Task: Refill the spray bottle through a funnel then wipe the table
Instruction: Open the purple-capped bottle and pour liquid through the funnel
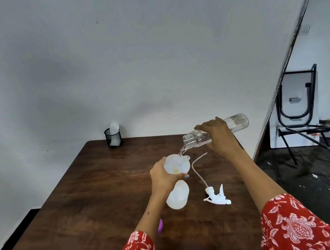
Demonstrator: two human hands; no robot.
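A white translucent spray bottle [178,195] stands uncapped on the dark wooden table [91,199]. A white funnel [176,164] sits in its neck, and my left hand [163,177] grips the funnel and the bottle's neck. My right hand [219,137] holds a clear water bottle [197,138] tipped nearly flat, mouth to the left. A thin stream of water falls from it into the funnel. The white spray head [217,196] with its long dip tube lies on the table to the right of the spray bottle.
A black mesh cup [113,137] with white paper in it stands at the table's far edge by the wall. Something purple [160,225] shows behind my left forearm. A black-framed chair [306,125] stands on the floor at the right.
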